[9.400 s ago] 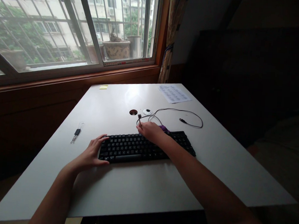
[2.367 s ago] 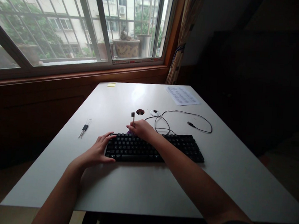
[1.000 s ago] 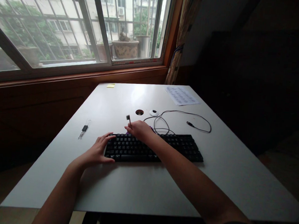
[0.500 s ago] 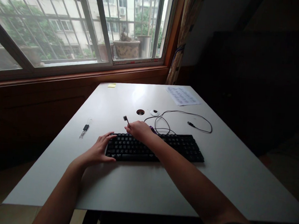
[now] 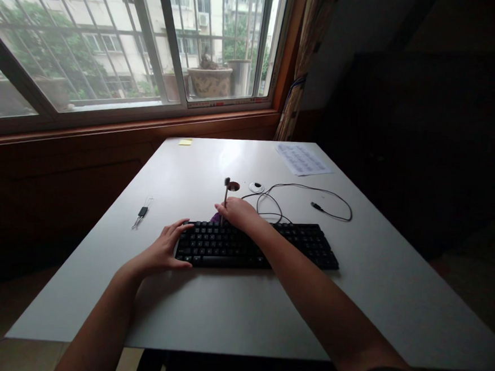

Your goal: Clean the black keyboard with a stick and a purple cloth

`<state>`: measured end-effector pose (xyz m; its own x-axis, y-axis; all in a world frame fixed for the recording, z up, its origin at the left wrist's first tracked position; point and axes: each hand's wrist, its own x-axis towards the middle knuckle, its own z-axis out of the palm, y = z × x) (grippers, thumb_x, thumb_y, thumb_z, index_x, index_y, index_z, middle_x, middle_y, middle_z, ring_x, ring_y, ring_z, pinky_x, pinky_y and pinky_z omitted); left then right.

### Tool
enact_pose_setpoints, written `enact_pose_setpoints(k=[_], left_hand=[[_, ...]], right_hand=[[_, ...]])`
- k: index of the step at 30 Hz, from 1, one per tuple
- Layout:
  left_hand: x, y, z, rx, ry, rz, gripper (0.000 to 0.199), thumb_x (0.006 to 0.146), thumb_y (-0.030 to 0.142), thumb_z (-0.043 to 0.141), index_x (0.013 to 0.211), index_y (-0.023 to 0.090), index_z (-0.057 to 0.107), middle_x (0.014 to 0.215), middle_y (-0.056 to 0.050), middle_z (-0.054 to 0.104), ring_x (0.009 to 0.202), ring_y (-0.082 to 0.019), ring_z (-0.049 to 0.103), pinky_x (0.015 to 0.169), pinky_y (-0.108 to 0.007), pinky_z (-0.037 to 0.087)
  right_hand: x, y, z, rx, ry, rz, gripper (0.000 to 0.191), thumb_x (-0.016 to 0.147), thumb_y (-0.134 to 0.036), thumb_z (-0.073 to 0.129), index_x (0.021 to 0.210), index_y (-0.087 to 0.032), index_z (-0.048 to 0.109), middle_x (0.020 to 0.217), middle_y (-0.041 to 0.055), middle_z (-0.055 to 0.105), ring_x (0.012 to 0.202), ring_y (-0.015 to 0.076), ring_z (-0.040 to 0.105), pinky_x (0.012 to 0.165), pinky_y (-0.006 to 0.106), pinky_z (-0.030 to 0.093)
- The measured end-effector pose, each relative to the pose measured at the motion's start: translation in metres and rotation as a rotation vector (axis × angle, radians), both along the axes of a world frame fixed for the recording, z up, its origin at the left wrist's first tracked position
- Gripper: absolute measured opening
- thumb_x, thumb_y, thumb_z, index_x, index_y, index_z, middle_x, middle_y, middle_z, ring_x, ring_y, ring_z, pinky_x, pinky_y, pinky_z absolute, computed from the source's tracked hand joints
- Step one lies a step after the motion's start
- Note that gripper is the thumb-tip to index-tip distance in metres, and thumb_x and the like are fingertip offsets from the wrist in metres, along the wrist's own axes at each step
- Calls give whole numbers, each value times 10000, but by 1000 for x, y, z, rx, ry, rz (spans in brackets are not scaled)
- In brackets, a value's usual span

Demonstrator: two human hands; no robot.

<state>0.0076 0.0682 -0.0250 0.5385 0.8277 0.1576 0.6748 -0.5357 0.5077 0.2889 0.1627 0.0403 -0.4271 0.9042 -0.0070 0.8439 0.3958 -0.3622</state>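
A black keyboard point(image 5: 226, 246) lies flat on the white table. My left hand point(image 5: 169, 245) grips its left end, thumb at the front edge and fingers at the back corner. Over the back rows of keys, my right hand point(image 5: 239, 212) is closed on the thin handle of a brush point(image 5: 226, 191). The brush stands nearly upright, its small dark tip above the hand. A purple part point(image 5: 216, 218) shows low beside the fingers, at the keyboard's back edge; the hand hides how it joins the handle.
A black cable point(image 5: 315, 187) loops behind the keyboard to a USB plug point(image 5: 316, 206). Further back are a round hole point(image 5: 234, 186), a white round object point(image 5: 256, 187), printed paper point(image 5: 303, 159) and yellow sticky notes point(image 5: 185, 142). A black-and-wire tool point(image 5: 143, 212) lies left.
My right hand has shifted slightly right and turned, swinging the brush from leaning left to nearly upright. The purple part now shows left of the hand. My left hand stays put.
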Motion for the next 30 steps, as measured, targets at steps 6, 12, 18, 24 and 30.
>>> enact_pose_setpoints(k=[6, 12, 18, 24, 30], left_hand=[[-1, -1, -1, -8, -10, -1, 1011, 746, 507, 855, 1566, 359, 283, 1638, -120, 264, 1453, -417, 308, 1164, -647, 355], [-1, -1, 0, -12, -11, 6, 1009, 742, 511, 858, 1562, 353, 293, 1638, -125, 266, 1450, -419, 312, 1162, -649, 353], [-1, -2, 1, -5, -28, 3, 1008, 739, 509, 859, 1564, 348, 303, 1635, -122, 280, 1450, -413, 320, 1168, -640, 354], [-1, -3, 1, -24, -19, 3, 1009, 748, 490, 857, 1568, 350, 287, 1637, -128, 265, 1450, -418, 321, 1159, -652, 364], [0, -4, 2, -17, -3, -5, 999, 770, 481, 849, 1568, 356, 262, 1638, -130, 247, 1464, -406, 304, 1171, -650, 354]], right_hand=[[12, 5, -3, -104, 128, 133, 362, 1003, -474, 546, 929, -244, 816, 838, 15, 786, 784, 147, 696, 661, 213, 425], [6, 3, -7, -22, 232, 121, 351, 1004, -400, 564, 849, -207, 812, 767, 40, 764, 723, 154, 666, 660, 244, 397], [15, 6, -14, 85, 398, -22, 349, 1002, -385, 570, 805, -199, 790, 770, 59, 759, 751, 179, 689, 726, 264, 438], [51, 12, -17, 153, 671, -225, 485, 1013, -540, 478, 858, -194, 781, 769, 57, 767, 710, 187, 713, 710, 282, 522], [97, 9, -22, 162, 878, -375, 629, 926, -728, 483, 845, -171, 765, 720, 70, 747, 631, 193, 690, 606, 295, 561]])
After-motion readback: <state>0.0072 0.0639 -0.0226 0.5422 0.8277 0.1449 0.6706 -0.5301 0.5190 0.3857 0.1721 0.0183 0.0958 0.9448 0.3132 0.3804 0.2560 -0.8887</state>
